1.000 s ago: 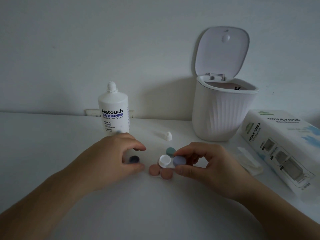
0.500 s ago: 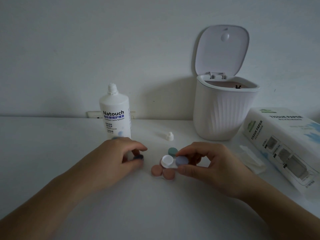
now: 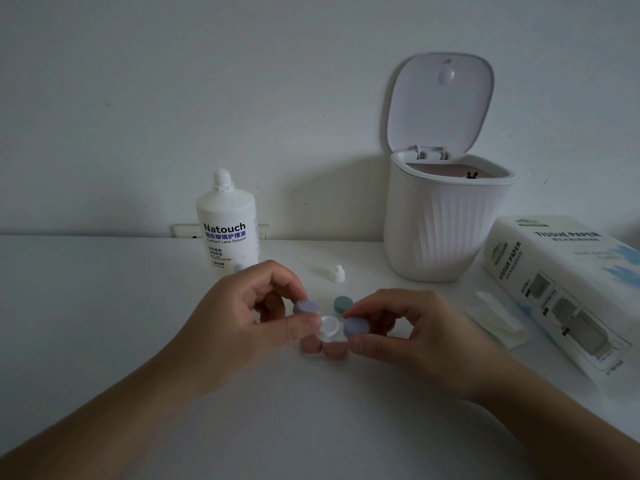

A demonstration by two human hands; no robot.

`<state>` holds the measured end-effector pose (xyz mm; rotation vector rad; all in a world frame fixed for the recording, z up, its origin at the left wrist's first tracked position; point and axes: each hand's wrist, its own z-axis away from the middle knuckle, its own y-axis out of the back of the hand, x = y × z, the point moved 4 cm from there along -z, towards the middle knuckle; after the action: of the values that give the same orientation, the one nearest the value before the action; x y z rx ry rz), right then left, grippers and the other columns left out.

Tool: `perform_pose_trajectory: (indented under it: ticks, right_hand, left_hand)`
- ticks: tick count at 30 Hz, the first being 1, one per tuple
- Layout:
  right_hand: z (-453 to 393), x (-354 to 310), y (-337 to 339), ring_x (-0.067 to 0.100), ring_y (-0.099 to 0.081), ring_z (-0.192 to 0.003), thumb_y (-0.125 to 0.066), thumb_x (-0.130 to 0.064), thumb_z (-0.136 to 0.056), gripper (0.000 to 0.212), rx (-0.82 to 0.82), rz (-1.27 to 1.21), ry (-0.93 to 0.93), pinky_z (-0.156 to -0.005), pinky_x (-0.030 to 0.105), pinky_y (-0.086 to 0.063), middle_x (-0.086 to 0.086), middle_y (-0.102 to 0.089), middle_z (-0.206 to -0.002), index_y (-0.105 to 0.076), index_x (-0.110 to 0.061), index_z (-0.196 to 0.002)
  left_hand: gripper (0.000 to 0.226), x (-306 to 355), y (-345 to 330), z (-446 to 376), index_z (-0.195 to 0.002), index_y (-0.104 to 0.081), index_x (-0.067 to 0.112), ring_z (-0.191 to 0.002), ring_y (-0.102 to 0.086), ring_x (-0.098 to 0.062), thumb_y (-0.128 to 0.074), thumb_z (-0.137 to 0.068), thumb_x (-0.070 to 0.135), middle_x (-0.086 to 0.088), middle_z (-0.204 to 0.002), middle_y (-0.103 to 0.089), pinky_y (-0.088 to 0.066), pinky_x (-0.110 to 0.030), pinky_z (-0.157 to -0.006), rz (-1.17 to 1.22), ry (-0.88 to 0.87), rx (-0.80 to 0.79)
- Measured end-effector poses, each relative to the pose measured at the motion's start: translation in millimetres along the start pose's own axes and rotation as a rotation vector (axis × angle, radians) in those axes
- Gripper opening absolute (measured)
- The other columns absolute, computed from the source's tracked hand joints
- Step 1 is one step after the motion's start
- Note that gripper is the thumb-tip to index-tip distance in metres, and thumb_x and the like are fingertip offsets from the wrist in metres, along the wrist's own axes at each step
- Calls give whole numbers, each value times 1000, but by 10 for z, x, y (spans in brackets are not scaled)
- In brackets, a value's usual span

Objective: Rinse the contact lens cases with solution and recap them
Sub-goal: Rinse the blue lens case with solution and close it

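The left hand (image 3: 249, 317) pinches a loose purple cap (image 3: 306, 307) in its fingers, while the right hand (image 3: 408, 330) fingers clamp the capped end of the lens case (image 3: 330, 328) between them.

Solution bottle (image 3: 228, 230): "Natouch", "Contact Lens Soluion"; smaller print illegible.
Tissue pack (image 3: 557, 282): "TISSUE PAPER", top and side.

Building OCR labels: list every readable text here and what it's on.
"Natouch", "Contact Lens Soluion": solution bottle.
"TISSUE PAPER", on its top and on its side: tissue box.
Chinese lines and small print on the bottle, fine print on the box: too small to read.
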<state>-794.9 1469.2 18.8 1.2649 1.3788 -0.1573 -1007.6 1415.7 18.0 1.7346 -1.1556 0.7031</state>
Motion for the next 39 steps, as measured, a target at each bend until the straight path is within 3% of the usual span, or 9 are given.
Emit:
perform_pose_trajectory:
  ticks: [2,9,14,18,22,27,32,36,39]
  right_hand:
    - [-1,-11,-12,9,-61,-76,-72,-64,-64,36,-12,-2,15,-73,24,-50,-16,-70,-84,-70,-48,-97]
    - [0,4,-44,11,-63,-76,-79,-52,-70,28,-14,-21,33,-71,23,-51,-13,-71,-85,-72,-46,-96]
    - [-9,25,-66,12,-64,-79,-80,-47,-74,28,-37,-14,28,-74,30,-53,-10,-72,-87,-73,-40,-100]
    - [-20,14,-76,10,-65,-80,-80,-45,-76,26,-37,-21,57,-74,24,-54,-14,-72,-88,-73,-40,-101]
    - [-21,-3,-79,6,-66,-80,-79,-45,-78,22,-38,-11,75,-71,11,-49,-19,-72,-86,-73,-42,-99]
    - [-24,-16,-69,6,-66,-79,-76,-53,-76,28,-19,-36,90,-73,17,-52,-19,-73,-87,-72,-42,-101]
    - [-27,-37,-64,7,-66,-80,-71,-64,-74,33,-8,-56,106,-74,19,-53,-21,-73,-87,-72,-46,-100]
    - [-33,-35,-53,6,-67,-80,-70,-69,-70,35,17,-49,108,-74,16,-52,-21,-73,-88,-71,-50,-99]
    - [-23,-26,-51,5,-67,-82,-73,-65,-70,32,22,-31,101,-73,18,-52,-22,-73,-89,-70,-52,-99]
  left_hand:
    - [30,7,-52,10,-85,-68,27,-63,-55,-16,-80,-66,47,-7,-81,-73,-46,-26,-57,12,13,-28]
    - [31,1,-109,14,-88,-68,33,-68,-60,-17,-82,-65,48,-11,-87,-74,-52,-43,-68,-8,35,-68]
    - [33,-4,-124,17,-89,-68,32,-66,-57,-6,-82,-64,49,-4,-84,-72,-49,-24,-60,-53,26,-80]
    - [32,15,-137,14,-89,-69,32,-66,-58,-4,-80,-65,50,8,-82,-72,-43,-11,-57,-106,3,-95]
    - [33,26,-118,17,-93,-70,35,-71,-63,-8,-79,-67,52,11,-85,-73,-48,-14,-65,-144,-20,-87]
    - [32,39,-113,13,-97,-69,38,-79,-67,-9,-78,-68,51,13,-91,-77,-53,-22,-73,-132,-34,-79]
    - [33,47,-111,17,-98,-70,38,-86,-71,-8,-80,-71,53,17,-92,-77,-51,-15,-75,-118,-21,-65]
    - [27,65,-106,5,-96,-72,36,-77,-68,-4,-87,-74,38,16,-89,-77,-49,-10,-71,-109,-37,-48]
    - [31,68,-100,9,-97,-72,37,-75,-67,-7,-82,-68,45,15,-87,-75,-49,-12,-70,-137,-47,-53]
